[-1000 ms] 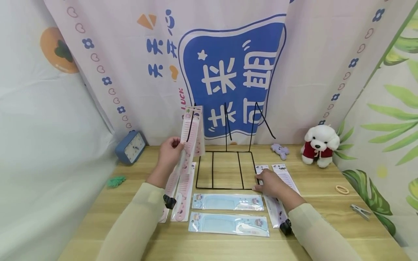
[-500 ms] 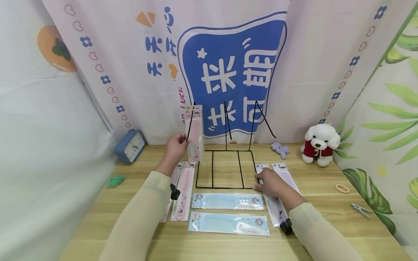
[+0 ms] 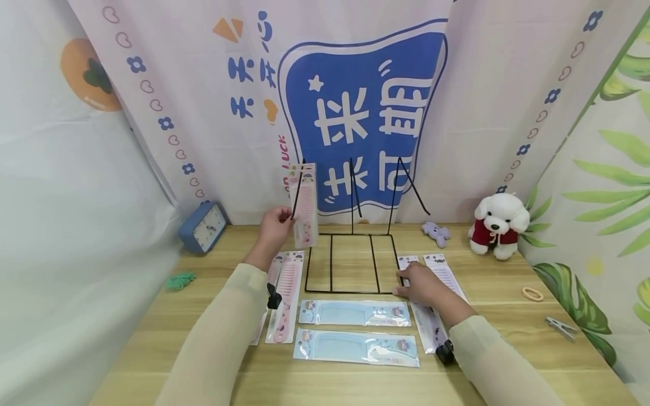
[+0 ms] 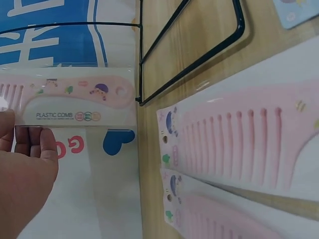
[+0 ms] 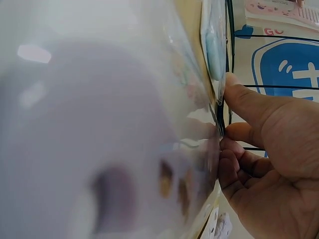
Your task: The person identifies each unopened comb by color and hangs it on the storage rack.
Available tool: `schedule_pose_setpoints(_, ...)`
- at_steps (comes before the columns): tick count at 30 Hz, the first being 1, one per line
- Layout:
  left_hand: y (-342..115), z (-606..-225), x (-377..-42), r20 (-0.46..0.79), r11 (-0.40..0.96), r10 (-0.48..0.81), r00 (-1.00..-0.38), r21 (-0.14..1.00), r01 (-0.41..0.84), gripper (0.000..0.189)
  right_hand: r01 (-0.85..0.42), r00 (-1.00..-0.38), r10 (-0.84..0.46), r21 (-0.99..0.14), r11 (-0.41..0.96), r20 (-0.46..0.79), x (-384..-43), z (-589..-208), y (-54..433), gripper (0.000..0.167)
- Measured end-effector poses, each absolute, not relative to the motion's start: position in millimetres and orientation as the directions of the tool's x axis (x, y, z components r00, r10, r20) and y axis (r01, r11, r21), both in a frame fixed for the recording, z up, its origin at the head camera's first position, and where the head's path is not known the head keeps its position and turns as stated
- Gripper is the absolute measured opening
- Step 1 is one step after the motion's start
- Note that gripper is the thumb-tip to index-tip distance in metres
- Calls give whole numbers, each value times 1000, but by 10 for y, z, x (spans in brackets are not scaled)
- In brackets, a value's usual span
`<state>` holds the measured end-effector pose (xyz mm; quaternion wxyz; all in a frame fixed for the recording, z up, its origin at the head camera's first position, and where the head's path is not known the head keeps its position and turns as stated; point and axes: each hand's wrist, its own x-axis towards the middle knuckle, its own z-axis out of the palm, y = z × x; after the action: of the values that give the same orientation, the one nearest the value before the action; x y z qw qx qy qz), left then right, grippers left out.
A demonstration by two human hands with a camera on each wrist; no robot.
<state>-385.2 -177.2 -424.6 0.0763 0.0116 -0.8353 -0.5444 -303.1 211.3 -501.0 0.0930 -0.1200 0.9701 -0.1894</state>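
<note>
A black wire display rack [image 3: 376,265] with three hooks stands at the table's middle. Packaged pink plastic combs [image 3: 306,206] hang at its left hook, one behind another. My left hand [image 3: 274,230] pinches the front comb package at its left edge; in the left wrist view, the thumb and fingertips meet at that plastic edge. My right hand [image 3: 422,283] grips the front right corner of the rack's base. In the right wrist view, thumb and forefinger close round the black wire, and a blurred purple comb package [image 5: 99,129] fills the left side.
Two pink comb packages [image 3: 286,296] lie left of the rack. Two blue ones [image 3: 355,348] lie in front, and purple ones [image 3: 440,273] to the right. Around stand a blue clock [image 3: 202,228] and a white toy dog [image 3: 499,225]. A clothespin [image 3: 561,328] lies at right.
My left hand has moved right and slightly up with the pink comb package, which went from tilted in front of the left hook to hanging straight there. The right hand stays put.
</note>
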Motion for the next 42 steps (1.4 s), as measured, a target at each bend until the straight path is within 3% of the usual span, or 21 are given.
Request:
schedule_pose_setpoints(20, -1736, -4339, -3797, 96, 356, -91, -991, 933, 57, 26, -186, -957, -257, -398, 898, -133, -3023, -4987, 2105, 63)
schedule_pose_setpoints(29, -1965, -4472, -3648, 70, 428, -114, -991, 903, 15, 28, -195, -954, -268, -399, 896, -136, -3014, -4995, 2096, 63)
schedule_pose_setpoints(34, -2288, -4586, -3453, -23, 569, -175, -984, 813, -120, 30, -229, -948, -296, -390, 892, -119, -3010, -4990, 2089, 62)
schedule_pose_setpoints(37, -2428, -4641, -3283, -152, 715, -154, -976, 665, -217, 40, -232, -949, -295, -385, 893, -112, -3013, -5004, 2102, 62)
schedule_pose_setpoints(42, -2466, -4722, -3053, -241, 882, -68, -968, 439, -171, 71, -239, -949, -297, -373, 896, -104, -3025, -5023, 2116, 62)
